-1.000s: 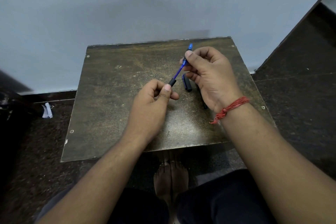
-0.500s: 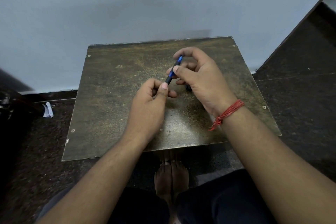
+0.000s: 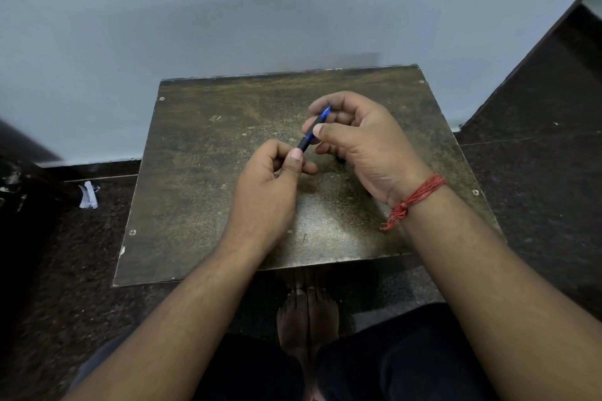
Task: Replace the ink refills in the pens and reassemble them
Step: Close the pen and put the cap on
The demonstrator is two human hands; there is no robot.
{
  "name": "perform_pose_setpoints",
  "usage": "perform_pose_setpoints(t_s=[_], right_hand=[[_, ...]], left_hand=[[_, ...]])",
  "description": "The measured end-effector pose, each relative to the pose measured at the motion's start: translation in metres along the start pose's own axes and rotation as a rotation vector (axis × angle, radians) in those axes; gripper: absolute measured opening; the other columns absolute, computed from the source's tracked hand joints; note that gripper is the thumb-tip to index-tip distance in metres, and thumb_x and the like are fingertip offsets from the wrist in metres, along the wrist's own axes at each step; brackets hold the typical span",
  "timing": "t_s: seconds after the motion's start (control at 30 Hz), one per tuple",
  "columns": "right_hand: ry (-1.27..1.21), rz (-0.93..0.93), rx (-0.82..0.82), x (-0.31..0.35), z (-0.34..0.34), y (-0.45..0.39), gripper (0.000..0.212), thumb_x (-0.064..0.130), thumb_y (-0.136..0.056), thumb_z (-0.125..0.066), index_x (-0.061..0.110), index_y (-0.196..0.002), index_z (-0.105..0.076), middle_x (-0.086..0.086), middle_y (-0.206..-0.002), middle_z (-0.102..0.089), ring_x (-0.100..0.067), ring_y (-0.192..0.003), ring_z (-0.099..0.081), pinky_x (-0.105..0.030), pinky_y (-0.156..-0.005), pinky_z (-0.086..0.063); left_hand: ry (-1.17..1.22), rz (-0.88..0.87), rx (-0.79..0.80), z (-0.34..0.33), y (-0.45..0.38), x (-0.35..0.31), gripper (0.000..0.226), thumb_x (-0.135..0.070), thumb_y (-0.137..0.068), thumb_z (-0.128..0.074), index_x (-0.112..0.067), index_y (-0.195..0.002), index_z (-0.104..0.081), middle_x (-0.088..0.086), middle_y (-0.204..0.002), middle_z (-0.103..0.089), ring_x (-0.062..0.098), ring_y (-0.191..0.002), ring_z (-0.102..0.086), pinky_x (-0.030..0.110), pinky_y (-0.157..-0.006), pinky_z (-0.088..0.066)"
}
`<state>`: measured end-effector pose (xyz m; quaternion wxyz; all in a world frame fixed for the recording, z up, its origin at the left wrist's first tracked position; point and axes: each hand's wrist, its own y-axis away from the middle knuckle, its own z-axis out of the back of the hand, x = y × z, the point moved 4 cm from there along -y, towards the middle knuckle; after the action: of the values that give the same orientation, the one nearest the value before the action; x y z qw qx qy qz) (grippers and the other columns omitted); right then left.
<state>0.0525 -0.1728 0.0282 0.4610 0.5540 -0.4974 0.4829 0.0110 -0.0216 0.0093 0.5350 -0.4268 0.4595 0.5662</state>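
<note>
Refill (image 3: 315, 129) slid deeper into barrel; hands (image 3: 360, 140) hide pen ends.

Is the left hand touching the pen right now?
Touching. The head view shows the left hand pinching the dark lower end of the pen between thumb and fingers.

Pen (image 3: 313, 129): black barrel, blue at the tip end.
Surface (image 3: 202, 192): dark brown, mottled with ochre scuffs; paler grey speckled patch towards its near edge; light screw heads at its corners.
Wrist thread (image 3: 413, 198): red-orange, multi-strand, on the wrist over the surface's right side.
Wall (image 3: 228, 10): plain pale blue-grey, behind the surface.
Floor (image 3: 537, 179): black, finely speckled, around the surface.
Paper scrap (image 3: 87, 195): white with dark print, left of the surface.
</note>
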Motion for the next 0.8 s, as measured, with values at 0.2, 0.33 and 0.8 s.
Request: perform_pose_setpoints(t_s=[0.2,0.33,0.8], right_hand=[[-0.011,-0.028,0.012,0.001,-0.001,-0.001,0.013,-0.002,-0.085,-0.069,0.007,-0.095,-0.067,-0.017,-0.088,-0.066,-0.020,-0.077,-0.062,-0.030,-0.067,-0.052],[0.009,-0.074,-0.035,-0.006,-0.004,-0.002,0.018,0.014,-0.085,-0.076,0.016,-0.079,-0.059,-0.002,-0.067,-0.060,-0.013,-0.061,-0.054,-0.027,-0.055,-0.043],[-0.091,0.028,-0.051,-0.001,-0.004,-0.001,0.009,0.001,-0.094,-0.062,0.003,-0.101,-0.066,-0.013,-0.089,-0.074,-0.019,-0.079,-0.069,-0.029,-0.069,-0.056]], left_hand=[[-0.026,-0.022,-0.003,0.000,0.000,0.000,0.022,-0.030,-0.104,-0.052,-0.031,-0.084,-0.062,-0.012,-0.093,-0.077,-0.004,-0.058,-0.051,0.035,-0.067,-0.040],[-0.040,-0.050,0.006,-0.001,-0.001,-0.002,0.022,-0.026,-0.103,-0.054,-0.029,-0.083,-0.061,-0.010,-0.092,-0.077,-0.007,-0.054,-0.052,0.030,-0.062,-0.038],[0.027,-0.022,-0.020,0.000,-0.001,-0.002,0.025,-0.028,-0.105,-0.051,-0.031,-0.082,-0.061,-0.006,-0.093,-0.077,-0.003,-0.053,-0.049,0.033,-0.061,-0.037]])
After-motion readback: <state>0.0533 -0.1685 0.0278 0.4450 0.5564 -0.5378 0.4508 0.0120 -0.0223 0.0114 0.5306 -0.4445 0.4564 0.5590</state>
